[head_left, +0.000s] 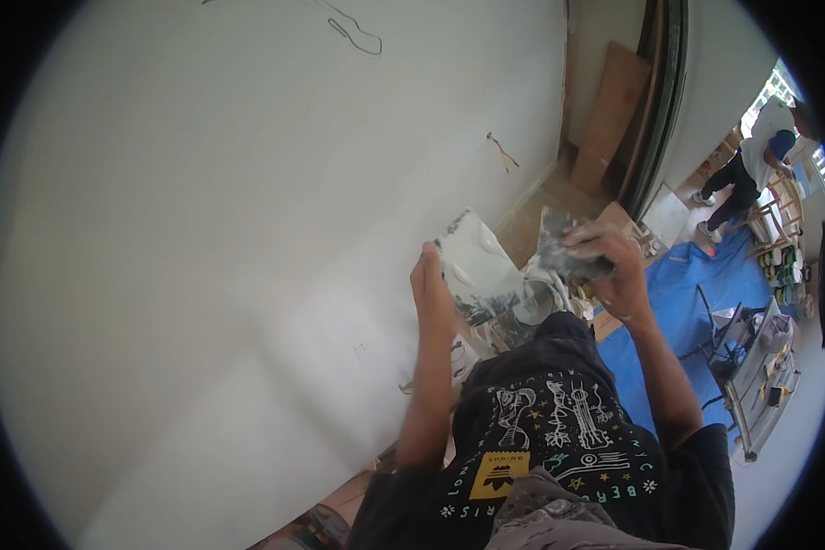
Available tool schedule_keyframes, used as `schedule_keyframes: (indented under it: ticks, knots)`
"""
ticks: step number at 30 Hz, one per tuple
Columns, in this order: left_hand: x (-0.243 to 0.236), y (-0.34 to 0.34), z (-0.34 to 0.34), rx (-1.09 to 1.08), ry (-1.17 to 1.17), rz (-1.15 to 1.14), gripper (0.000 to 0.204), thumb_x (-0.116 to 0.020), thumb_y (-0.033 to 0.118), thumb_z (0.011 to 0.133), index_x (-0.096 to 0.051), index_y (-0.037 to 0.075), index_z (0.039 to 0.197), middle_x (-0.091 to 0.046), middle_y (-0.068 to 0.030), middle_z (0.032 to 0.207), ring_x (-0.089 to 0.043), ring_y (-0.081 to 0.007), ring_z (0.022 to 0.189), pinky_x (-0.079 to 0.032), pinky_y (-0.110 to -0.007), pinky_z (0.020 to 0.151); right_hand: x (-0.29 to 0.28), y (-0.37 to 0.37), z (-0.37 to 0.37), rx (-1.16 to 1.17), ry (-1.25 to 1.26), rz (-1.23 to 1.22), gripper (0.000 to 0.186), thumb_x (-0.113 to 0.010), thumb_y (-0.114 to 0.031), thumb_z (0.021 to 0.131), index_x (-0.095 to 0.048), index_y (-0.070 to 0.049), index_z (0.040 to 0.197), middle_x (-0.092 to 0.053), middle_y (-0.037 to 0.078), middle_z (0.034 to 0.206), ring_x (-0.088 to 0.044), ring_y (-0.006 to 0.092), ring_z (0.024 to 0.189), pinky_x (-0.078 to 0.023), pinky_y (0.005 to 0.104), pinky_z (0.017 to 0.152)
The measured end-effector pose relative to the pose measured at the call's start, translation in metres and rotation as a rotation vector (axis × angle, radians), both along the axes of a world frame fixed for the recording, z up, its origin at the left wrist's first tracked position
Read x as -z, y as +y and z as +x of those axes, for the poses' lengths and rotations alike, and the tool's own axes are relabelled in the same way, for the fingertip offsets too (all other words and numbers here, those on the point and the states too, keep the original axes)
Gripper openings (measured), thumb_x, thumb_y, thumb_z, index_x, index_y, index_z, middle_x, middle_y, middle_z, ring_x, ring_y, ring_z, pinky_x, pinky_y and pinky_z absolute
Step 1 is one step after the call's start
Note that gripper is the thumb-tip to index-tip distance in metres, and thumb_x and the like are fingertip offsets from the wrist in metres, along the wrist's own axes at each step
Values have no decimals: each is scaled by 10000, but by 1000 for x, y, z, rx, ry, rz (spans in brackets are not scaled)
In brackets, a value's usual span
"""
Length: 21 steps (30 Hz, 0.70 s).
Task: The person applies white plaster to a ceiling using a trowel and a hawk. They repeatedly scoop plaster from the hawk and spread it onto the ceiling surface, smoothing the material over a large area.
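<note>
My left hand is closed on the left edge of a square plastering board in front of my body. White plaster covers most of its face, with dark, patchy edges. To its right, my right hand grips a wide, flat plastering blade, grey with white smears and slightly blurred. The blade is held apart from the board's raised plaster, near its right edge. Just below the two tools, partly hidden by them, shows a roundish grey-white container; I cannot make out what is in it.
A pale wall fills the left, with loose wires sticking out. Wooden panels lean in a recess ahead. At right, a blue sheet covers the floor beside a cluttered work stand. Another person bends near wooden chairs.
</note>
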State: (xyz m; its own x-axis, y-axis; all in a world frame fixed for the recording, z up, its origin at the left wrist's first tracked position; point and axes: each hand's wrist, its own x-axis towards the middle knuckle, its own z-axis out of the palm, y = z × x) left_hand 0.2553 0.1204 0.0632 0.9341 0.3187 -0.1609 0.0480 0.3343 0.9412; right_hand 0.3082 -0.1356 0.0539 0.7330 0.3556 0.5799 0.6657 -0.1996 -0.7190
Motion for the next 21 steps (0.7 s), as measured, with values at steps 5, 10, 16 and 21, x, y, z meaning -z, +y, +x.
schedule_keyframes:
  ticks: [5,10,16,21]
  knots:
    - [-7,14,12,209,172,189,524,-398,404,1013,-567,-78,1130,-646,-139,1028,-644,-182,901,-517,-301,807,-28,23,3,-166,-394,-414,337,-684,-68,687,-681,-175,1007,-662,-23,1115,-550,210,1195,-360,455,1071]
    - [-11,31,14,352,148,290,541,-404,422,1009,-605,-76,1070,-657,-123,989,-630,-156,883,-504,-281,791,-25,20,15,-249,-417,-475,374,-626,-74,702,-681,-195,1051,-642,-49,1137,-515,192,1235,-325,460,1107]
    - [-23,10,20,326,101,630,544,-339,437,1026,-501,-22,783,-468,-35,699,-419,-121,674,-391,-301,630,-36,54,2,-198,-451,-433,373,-615,-88,725,-680,-188,1078,-620,-32,1160,-478,195,1255,-326,464,1107]
    - [-27,12,19,305,113,736,554,-316,431,1033,-407,1,695,-351,-18,613,-330,-123,626,-347,-333,577,-24,53,10,-236,-447,-475,356,-660,-105,691,-700,-168,1038,-631,-34,1154,-502,225,1189,-364,468,1054]
